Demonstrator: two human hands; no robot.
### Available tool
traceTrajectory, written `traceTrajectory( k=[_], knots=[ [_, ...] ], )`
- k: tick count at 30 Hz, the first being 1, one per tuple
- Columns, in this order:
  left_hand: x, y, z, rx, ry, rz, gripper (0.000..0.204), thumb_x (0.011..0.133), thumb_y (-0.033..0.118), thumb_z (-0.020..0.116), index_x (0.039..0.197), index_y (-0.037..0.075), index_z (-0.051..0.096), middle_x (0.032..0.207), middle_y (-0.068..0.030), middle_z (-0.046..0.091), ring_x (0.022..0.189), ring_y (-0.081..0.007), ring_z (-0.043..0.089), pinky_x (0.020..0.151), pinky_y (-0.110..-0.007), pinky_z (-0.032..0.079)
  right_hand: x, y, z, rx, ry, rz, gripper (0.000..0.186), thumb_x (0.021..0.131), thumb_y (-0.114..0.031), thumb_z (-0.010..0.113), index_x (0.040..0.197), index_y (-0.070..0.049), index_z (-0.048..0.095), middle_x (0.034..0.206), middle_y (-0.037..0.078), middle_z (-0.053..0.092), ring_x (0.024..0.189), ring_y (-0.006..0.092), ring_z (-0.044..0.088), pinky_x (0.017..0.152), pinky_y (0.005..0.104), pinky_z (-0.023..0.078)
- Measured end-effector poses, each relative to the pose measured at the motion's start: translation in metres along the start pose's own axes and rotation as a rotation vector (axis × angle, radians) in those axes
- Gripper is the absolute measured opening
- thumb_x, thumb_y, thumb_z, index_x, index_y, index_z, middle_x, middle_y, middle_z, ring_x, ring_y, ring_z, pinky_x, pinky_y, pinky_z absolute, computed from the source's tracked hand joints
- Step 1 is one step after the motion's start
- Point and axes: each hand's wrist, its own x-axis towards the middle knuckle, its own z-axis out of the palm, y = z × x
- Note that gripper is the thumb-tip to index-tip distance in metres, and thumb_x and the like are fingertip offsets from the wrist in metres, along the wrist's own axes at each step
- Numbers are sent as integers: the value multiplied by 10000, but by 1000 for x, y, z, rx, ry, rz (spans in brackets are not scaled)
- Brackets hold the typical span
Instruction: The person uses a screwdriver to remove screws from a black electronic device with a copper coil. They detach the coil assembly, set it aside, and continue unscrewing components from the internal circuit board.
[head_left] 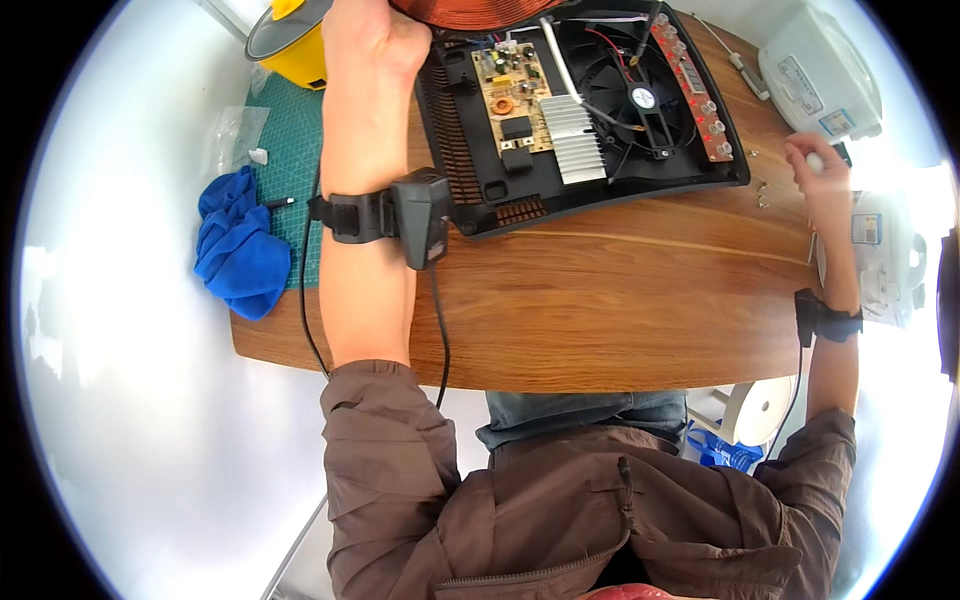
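At the top edge, my left hand (378, 40) is closed at the left rim of a copper coil (475, 12); its fingertips are mostly hidden. The coil is raised over the far side of an opened induction cooker's black housing (570, 195). In the housing sit a circuit board (520, 75), a silver finned heat sink (575, 145), a black fan (660, 125) and a red strip with lit lamps (695, 85). Far to the right, my right hand (828, 190) has its fingers bent around a small white rounded thing (814, 161), too small to name.
Loose screws (763, 195) lie right of the housing. Two white appliances (815, 75) (885, 265) stand at the right. A blue cloth (240, 245) and a plastic bag (235, 135) lie left by a green mat (300, 130). Behind is a yellow container (295, 60). A cable (440, 320) hangs from my left wrist.
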Motion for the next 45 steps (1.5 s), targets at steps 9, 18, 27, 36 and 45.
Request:
traceTrajectory(
  k=[9, 18, 27, 36, 45],
  knots=[
    [-25, 3, 36, 31, -19, 55, 384, 1133, 301, 414, 1305, 11, 599, 1343, -110, 658, 1190, -249, 646, 1070, -402, 521, 6, -137, -5, 564, 15, -267, 262, 987, -262, 715, 1139, -48, 720, 750, 1, 624, 658, 34, 564, 545, 211, 446],
    [-58, 5, 65, 168, -166, 54, 423, 1131, 332, 417, 1283, -11, 614, 1283, -127, 684, 1182, -241, 646, 1065, -400, 510, 15, -211, 11, 792, 26, -531, 441, 994, -312, 714, 1206, 69, 648, 1063, 121, 722, 954, 162, 699, 821, 277, 578],
    [-75, -6, 82, 225, -206, -67, 447, 1136, 355, 388, 1283, -14, 594, 1259, -133, 678, 1165, -239, 644, 1056, -407, 506, 3, -212, -17, 852, -210, -490, 314, 1006, -188, 624, 1105, 107, 663, 960, 125, 731, 830, 132, 694, 739, 275, 576],
    [-58, -7, 62, 231, -349, -254, 532, 1117, 475, 375, 1267, 4, 571, 1191, -128, 654, 1104, -237, 629, 972, -396, 518, -6, -218, -22, 1179, -54, -287, 253, 1021, -155, 585, 1069, 77, 675, 987, 128, 730, 820, 150, 702, 738, 279, 588],
    [-75, -27, 67, 681, -642, -331, 704, 1120, 537, 288, 1242, -61, 637, 1043, -129, 718, 999, -235, 702, 892, -347, 566, 16, -172, -38, 1066, 135, 44, 269, 1042, -258, 600, 1058, -16, 716, 742, 5, 673, 542, 69, 554, 472, 210, 411]
  ],
)
